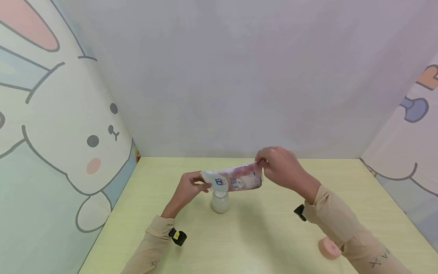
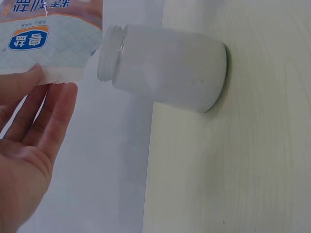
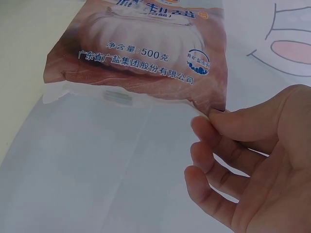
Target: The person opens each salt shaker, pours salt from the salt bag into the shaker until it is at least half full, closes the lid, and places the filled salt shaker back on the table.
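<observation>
A brown and white salt bag (image 1: 241, 180) hangs between both hands over a glass jar (image 1: 220, 203), its left end lower than its right. My left hand (image 1: 187, 188) pinches the bag's left end between thumb and fingers, right by the jar's mouth. Higher up, my right hand (image 1: 282, 167) pinches a corner of the bag's other end; the right wrist view shows thumb and forefinger on that corner (image 3: 209, 104). White contents fill the upright jar (image 2: 167, 68), which has no lid on its threaded neck. The torn white edge of the bag (image 2: 63, 73) lies close to this neck.
A round pink lid (image 1: 329, 248) lies on the pale wooden table (image 1: 273, 236), beside my right forearm. Behind the table rises a plain grey wall (image 1: 239, 83). Cartoon-printed panels (image 1: 92, 160) stand along the left and right sides.
</observation>
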`<move>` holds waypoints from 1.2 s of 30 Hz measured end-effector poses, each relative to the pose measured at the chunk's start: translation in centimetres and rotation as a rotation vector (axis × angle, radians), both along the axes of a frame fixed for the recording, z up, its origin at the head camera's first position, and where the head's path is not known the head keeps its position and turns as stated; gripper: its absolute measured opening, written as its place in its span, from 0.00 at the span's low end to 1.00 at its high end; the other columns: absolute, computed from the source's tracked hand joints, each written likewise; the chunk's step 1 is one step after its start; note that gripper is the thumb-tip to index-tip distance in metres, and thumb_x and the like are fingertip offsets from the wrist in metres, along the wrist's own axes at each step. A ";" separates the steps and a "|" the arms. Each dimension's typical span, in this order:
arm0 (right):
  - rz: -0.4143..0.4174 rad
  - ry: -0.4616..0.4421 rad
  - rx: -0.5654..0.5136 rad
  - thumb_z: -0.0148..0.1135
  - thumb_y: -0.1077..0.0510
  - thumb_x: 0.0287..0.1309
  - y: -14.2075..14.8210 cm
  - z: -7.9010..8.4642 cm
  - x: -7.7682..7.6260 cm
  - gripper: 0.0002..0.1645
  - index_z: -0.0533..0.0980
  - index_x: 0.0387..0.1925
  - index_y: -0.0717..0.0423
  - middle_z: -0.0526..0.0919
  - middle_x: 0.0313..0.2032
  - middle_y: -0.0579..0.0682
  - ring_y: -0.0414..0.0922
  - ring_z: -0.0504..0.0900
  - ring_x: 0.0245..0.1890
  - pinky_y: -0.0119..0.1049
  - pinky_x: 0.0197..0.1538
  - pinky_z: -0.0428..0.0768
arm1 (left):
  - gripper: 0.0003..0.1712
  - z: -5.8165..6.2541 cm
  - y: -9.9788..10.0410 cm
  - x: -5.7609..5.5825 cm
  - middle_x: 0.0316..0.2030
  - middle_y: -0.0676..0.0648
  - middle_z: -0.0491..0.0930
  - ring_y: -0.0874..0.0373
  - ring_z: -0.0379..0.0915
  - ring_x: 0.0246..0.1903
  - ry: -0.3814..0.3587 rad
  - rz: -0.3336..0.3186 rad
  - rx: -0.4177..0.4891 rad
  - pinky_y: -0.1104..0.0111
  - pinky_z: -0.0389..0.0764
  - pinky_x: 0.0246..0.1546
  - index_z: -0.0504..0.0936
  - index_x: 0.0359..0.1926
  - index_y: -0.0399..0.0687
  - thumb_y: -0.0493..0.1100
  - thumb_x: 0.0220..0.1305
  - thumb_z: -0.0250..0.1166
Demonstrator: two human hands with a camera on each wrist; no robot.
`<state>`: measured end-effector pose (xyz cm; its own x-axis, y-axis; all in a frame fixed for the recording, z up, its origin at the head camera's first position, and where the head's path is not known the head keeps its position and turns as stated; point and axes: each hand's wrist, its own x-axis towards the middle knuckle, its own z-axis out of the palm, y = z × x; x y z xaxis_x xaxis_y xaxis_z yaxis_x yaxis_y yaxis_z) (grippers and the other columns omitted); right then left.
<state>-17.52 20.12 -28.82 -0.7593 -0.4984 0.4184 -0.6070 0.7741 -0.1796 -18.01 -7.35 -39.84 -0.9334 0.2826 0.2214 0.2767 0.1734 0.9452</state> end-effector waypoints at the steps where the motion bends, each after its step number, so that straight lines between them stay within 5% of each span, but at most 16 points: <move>1: 0.000 0.000 -0.001 0.50 0.69 0.46 0.0 0.0 0.0 0.14 0.80 0.24 0.53 0.80 0.26 0.43 0.41 0.76 0.26 0.37 0.25 0.75 | 0.11 0.0 0.0 0.0 0.32 0.39 0.78 0.46 0.76 0.33 0.000 -0.001 0.002 0.57 0.80 0.30 0.78 0.37 0.36 0.29 0.49 0.63; 16: -0.014 -0.015 -0.007 0.50 0.69 0.46 0.3 -0.2 -0.1 0.14 0.80 0.25 0.53 0.80 0.26 0.44 0.41 0.76 0.26 0.37 0.26 0.75 | 0.12 0.5 0.0 0.1 0.32 0.37 0.78 0.42 0.75 0.33 0.022 -0.021 0.017 0.56 0.79 0.30 0.78 0.38 0.34 0.28 0.49 0.63; 36: -0.025 -0.028 -0.031 0.49 0.70 0.45 0.7 -0.7 -0.1 0.14 0.80 0.25 0.54 0.80 0.26 0.44 0.41 0.75 0.25 0.37 0.27 0.75 | 0.05 0.9 -0.2 0.1 0.32 0.43 0.78 0.48 0.76 0.33 0.050 0.007 0.003 0.60 0.80 0.28 0.78 0.30 0.35 0.28 0.48 0.63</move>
<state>-17.57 20.85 -29.55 -0.7829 -0.4663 0.4119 -0.5822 0.7826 -0.2205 -17.88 -7.55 -38.93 -0.9230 0.2751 0.2690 0.3227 0.1729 0.9306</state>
